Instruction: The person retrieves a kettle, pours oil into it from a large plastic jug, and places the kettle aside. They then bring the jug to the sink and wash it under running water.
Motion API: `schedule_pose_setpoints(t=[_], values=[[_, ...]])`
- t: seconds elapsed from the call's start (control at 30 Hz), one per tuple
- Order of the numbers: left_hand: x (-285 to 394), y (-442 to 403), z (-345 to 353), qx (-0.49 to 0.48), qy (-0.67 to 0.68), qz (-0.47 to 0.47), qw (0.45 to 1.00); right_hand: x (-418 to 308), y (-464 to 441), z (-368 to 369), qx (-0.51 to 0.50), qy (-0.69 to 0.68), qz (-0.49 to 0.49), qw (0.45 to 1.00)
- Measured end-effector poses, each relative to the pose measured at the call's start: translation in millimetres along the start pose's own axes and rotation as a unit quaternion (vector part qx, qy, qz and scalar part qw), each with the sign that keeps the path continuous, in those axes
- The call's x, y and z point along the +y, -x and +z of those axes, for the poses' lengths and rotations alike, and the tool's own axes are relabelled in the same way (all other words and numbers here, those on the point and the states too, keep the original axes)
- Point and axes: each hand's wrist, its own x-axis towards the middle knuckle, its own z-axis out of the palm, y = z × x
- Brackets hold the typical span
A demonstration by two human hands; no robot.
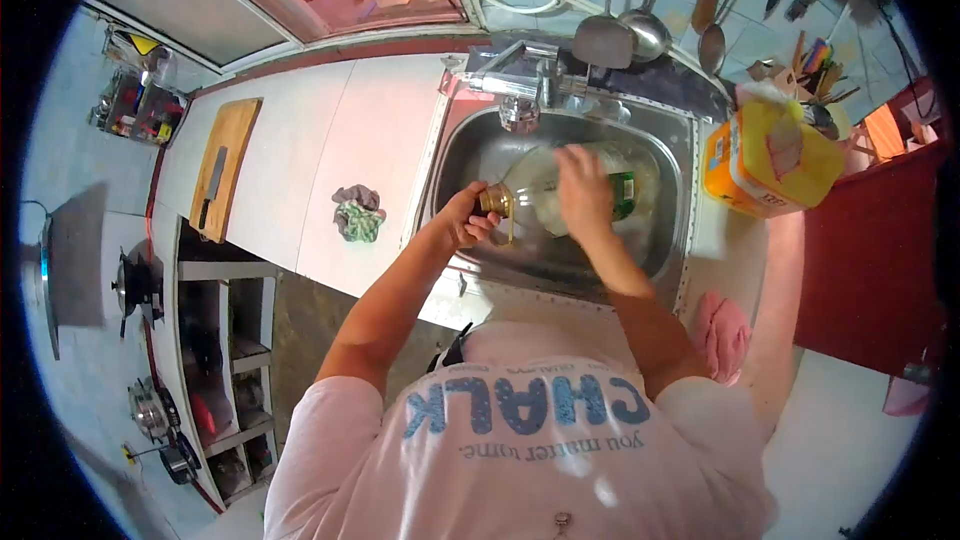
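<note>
A large clear bottle [532, 183] with a green label lies on its side over the steel sink [480, 145], its neck toward the left. My left hand [472, 216] is wrapped round the brownish neck. Over the bottle's body is my right hand [585, 190], blurred, its fingers pointing up toward the far side of the sink. Whether those fingers press on the bottle cannot be made out. Behind the sink stands the chrome faucet [520, 90], its round spout above the basin.
A cutting board [241, 130] with a knife [213, 185] lies at the far left. A crumpled cloth [358, 213] is on the left counter. A yellow container [765, 160] and a pink cloth [722, 335] are right of the sink. Utensils hang behind.
</note>
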Motion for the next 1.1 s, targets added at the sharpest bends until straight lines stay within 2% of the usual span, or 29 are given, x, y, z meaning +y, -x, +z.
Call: schedule_pose_setpoints(t=[0.07, 0.17, 0.27, 0.3, 0.37, 0.4, 0.43, 0.47, 0.53, 0.6, 0.63, 0.67, 0.73, 0.77, 0.83, 0.87, 0.9, 1.0, 1.03, 1.1], values=[[-5.6, 0.2, -0.3, 0.015, -0.02, 0.023, 0.999, 6.0, -0.8, 9.8, -0.014, 0.018, 0.017, 1.0], [-7.0, 3.2, 6.7, 0.027, -0.12, 0.091, 0.988, -15.3, 18.3, 14.0, -0.044, 0.016, -0.199, 0.979], [-15.6, 11.8, 26.2, 0.096, -0.201, 0.143, 0.964, -8.8, 5.0, 6.8, -0.047, 0.028, -0.138, 0.989], [-17.0, 7.9, 22.6, 0.078, -0.229, 0.177, 0.954, 2.2, -6.6, 3.9, -0.045, -0.018, -0.044, 0.998], [-19.1, 10.5, 31.2, 0.11, -0.278, 0.247, 0.922, 12.9, -9.0, -0.2, -0.026, -0.032, -0.016, 0.999], [-14.9, 13.8, 40.3, 0.124, -0.305, 0.284, 0.901, 16.1, -12.8, -1.3, -0.011, -0.037, -0.003, 0.999], [-9.1, 20.1, 49.0, 0.148, -0.338, 0.307, 0.877, 6.2, -9.7, -5.6, 0.01, -0.005, -0.062, 0.998], [-5.4, 27.8, 55.0, 0.174, -0.367, 0.328, 0.853, -8.4, 1.5, -9.4, -0.007, -0.026, -0.051, 0.998], [-3.6, 43.6, 69.6, 0.206, -0.442, 0.366, 0.793, -27.1, 11.4, -10.0, -0.023, -0.04, -0.153, 0.987], [-6.1, 61.8, 86.0, 0.218, -0.534, 0.399, 0.713, -25.5, 1.5, -16.4, -0.023, -0.049, -0.1, 0.994], [-7.9, 69.9, 95.0, 0.222, -0.549, 0.374, 0.714, -19.7, -9.0, -18.2, -0.019, -0.053, -0.072, 0.996], [-9.2, 68.9, 95.2, 0.199, -0.559, 0.406, 0.695, -3.0, -20.5, -14.1, 0.004, -0.04, -0.06, 0.997], [-16.8, 68.9, 96.6, 0.149, -0.579, 0.466, 0.653, 9.1, -31.9, -15.2, -0.037, -0.063, 0.016, 0.997], [-17.0, 71.4, 99.2, 0.142, -0.578, 0.437, 0.674, 6.8, -25.5, -12.9, -0.025, -0.034, -0.021, 0.999], [-7.8, 50.2, 74.8, 0.116, -0.624, 0.523, 0.568, -27.8, -6.2, -19.4, -0.006, -0.003, -0.083, 0.997], [-7.3, 43.4, 63.1, 0.104, -0.642, 0.559, 0.515, -39.2, 5.3, -20.7, 0.02, -0.019, -0.07, 0.997], [-10.5, 52.3, 65.8, 0.093, -0.608, 0.505, 0.605, -35.2, 5.3, -22.3, -0.006, -0.037, -0.059, 0.998], [-15.6, 67.7, 76.5, 0.155, -0.638, 0.478, 0.583, -0.2, -11.9, -20.7, -0.033, -0.06, 0.034, 0.997], [-15.5, 63.9, 74.0, 0.133, -0.629, 0.492, 0.586, 6.6, -14.3, -19.4, -0.039, -0.043, 0.056, 0.997], [-11.5, 51.9, 62.1, 0.073, -0.63, 0.516, 0.576, -1.6, -5.0, -19.0, -0.04, -0.049, -0.049, 0.997]])
